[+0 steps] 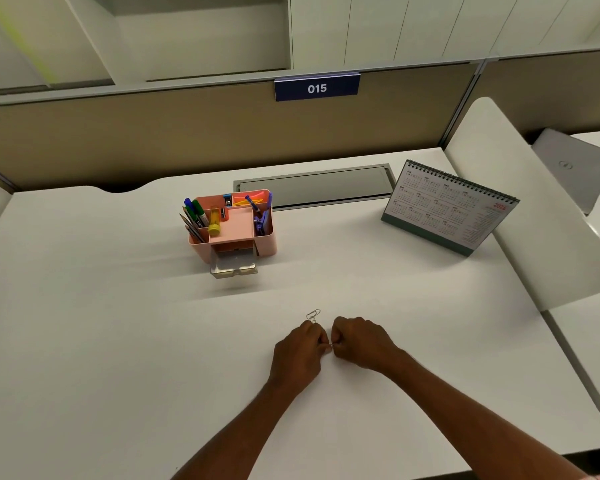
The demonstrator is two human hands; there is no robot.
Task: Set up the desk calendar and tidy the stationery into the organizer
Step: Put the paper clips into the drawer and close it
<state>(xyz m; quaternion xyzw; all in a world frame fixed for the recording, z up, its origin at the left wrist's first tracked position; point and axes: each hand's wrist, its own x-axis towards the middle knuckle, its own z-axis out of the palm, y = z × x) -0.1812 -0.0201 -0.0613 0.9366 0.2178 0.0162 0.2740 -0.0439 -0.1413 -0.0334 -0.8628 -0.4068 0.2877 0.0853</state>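
The pink organizer (267,237) stands at the desk's middle back, holding pens, markers, a yellow highlighter and clips; its small clear drawer (234,266) is pulled out at the front. The desk calendar (447,206) stands upright at the back right. My left hand (298,351) and my right hand (359,341) rest side by side on the desk, fingers curled, pinching a thin metal paper clip (330,346) between them. More paper clips (313,315) lie on the desk just beyond my left hand's knuckles.
A grey cable hatch (316,185) is set into the white desk (118,323) behind the organizer. A curved white divider (534,220) bounds the right side, with a closed laptop (575,164) beyond it. A partition with the sign 015 (317,87) closes the back.
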